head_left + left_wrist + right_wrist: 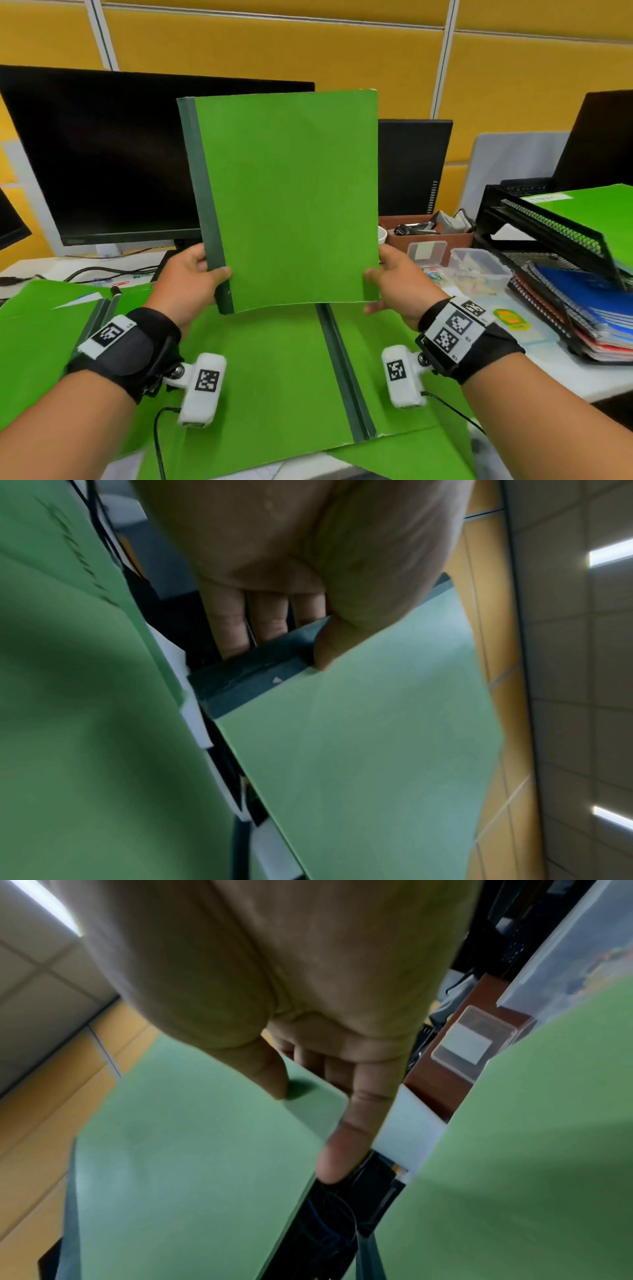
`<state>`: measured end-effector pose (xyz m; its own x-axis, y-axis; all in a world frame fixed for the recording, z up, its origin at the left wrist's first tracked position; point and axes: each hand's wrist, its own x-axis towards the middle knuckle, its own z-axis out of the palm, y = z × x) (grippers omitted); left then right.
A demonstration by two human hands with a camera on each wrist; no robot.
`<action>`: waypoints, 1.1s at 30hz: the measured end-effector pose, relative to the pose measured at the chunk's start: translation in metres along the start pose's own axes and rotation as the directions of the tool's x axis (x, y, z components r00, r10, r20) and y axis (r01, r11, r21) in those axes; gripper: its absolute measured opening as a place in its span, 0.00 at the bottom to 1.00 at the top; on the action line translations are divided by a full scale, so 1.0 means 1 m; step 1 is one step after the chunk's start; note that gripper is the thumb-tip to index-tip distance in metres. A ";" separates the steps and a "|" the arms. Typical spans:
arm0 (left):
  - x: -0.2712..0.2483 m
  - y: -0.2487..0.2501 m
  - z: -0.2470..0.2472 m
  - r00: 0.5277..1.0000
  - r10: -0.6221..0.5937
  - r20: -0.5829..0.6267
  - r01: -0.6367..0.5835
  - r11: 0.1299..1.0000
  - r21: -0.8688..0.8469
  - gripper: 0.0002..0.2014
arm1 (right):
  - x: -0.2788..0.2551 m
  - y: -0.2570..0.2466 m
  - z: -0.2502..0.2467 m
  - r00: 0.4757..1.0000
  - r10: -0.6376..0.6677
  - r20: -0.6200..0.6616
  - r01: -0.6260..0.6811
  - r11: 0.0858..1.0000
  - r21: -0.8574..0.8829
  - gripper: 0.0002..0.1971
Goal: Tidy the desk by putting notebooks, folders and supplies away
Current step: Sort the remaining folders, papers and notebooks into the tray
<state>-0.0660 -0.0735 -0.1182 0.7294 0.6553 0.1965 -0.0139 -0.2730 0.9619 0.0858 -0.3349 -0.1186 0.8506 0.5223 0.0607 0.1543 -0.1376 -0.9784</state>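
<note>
Currently the green folder [287,202] is standing upright at centre frame, lifted clear of the other folders [274,377] lying across the desk [548,373], probably being squared for the black wire tray [548,240] at right. Left hand [191,274] is pinching the dark spine near the bottom corner, thumb in front, fingers behind. Right hand [397,277] is gripping the opposite lower edge likewise, thumb pressing the cover. Black monitor [113,150] is sitting behind, upper left.

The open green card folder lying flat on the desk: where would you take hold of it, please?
Judging by its pose, take the open green card folder by its dark green spine strip, which looks like its stiffest part; the covers are thin card. Come from the near edge, where the spine end is exposed.
</note>
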 end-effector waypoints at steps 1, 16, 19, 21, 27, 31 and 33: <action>0.001 0.005 0.008 1.000 0.011 0.011 -0.011 1.000 -0.012 0.16 | -0.003 -0.001 -0.009 0.999 -0.016 -0.027 0.017 0.999 0.035 0.18; 0.002 0.125 0.238 0.911 0.181 0.371 -0.129 0.979 -0.160 0.07 | -0.075 -0.035 -0.186 0.675 -0.064 -0.735 0.355 0.901 0.247 0.28; -0.008 0.145 0.294 0.864 0.216 0.455 -0.184 0.976 -0.116 0.05 | -0.090 -0.033 -0.222 0.602 -0.067 -0.796 0.410 0.881 0.236 0.40; -0.020 0.158 0.329 0.823 0.225 0.522 -0.217 0.973 -0.078 0.07 | -0.095 -0.028 -0.236 0.613 -0.046 -0.789 0.325 0.925 0.198 0.33; -0.050 0.174 0.415 0.725 0.287 0.626 -0.445 0.889 0.108 0.21 | -0.098 -0.006 -0.267 0.571 -0.032 -0.821 0.214 0.971 0.111 0.19; -0.058 0.174 0.446 0.657 0.292 0.695 -0.589 0.775 0.230 0.27 | -0.108 0.007 -0.288 0.555 -0.052 -0.830 0.224 0.970 0.090 0.16; -0.061 0.170 0.460 0.656 0.290 0.697 -0.626 0.725 0.288 0.49 | -0.110 0.015 -0.301 0.544 -0.025 -0.839 0.238 0.963 0.126 0.15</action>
<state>0.2019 -0.4836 -0.0545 0.9511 -0.1404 0.2750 -0.2699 -0.8108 0.5194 0.1455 -0.6477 -0.0809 0.8805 -0.4183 0.2231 0.2879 0.0981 -0.9526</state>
